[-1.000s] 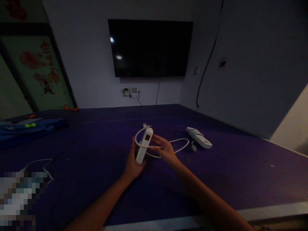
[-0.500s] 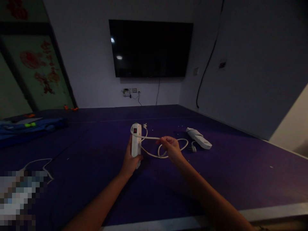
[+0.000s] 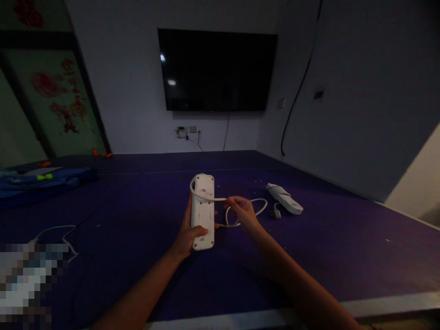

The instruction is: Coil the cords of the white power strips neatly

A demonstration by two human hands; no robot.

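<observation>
A white power strip point(image 3: 205, 213) is upright in my left hand point(image 3: 187, 236), its screwed back side facing me. The thumb lies across its lower part and fingertips show at its right edge. My right hand point(image 3: 242, 211) pinches the strip's white cord point(image 3: 216, 199) to the right of it. From the pinch the cord runs left across the back of the strip and bends around its upper left edge. More of the cord lies in a loose loop point(image 3: 259, 208) behind my right hand. The cord's own plug is hidden.
Right of my hands lies a second white power strip point(image 3: 285, 199) with its cord wrapped round it and its plug point(image 3: 277, 211) beside it. Blue clothing point(image 3: 65, 181) and a white cable point(image 3: 55, 228) are on the left of the purple surface point(image 3: 154, 275). A television point(image 3: 216, 68) hangs on the wall.
My left hand has turned the power strip so that its back now faces me instead of its narrow side with the red switch. The right hand keeps its pinch on the cord.
</observation>
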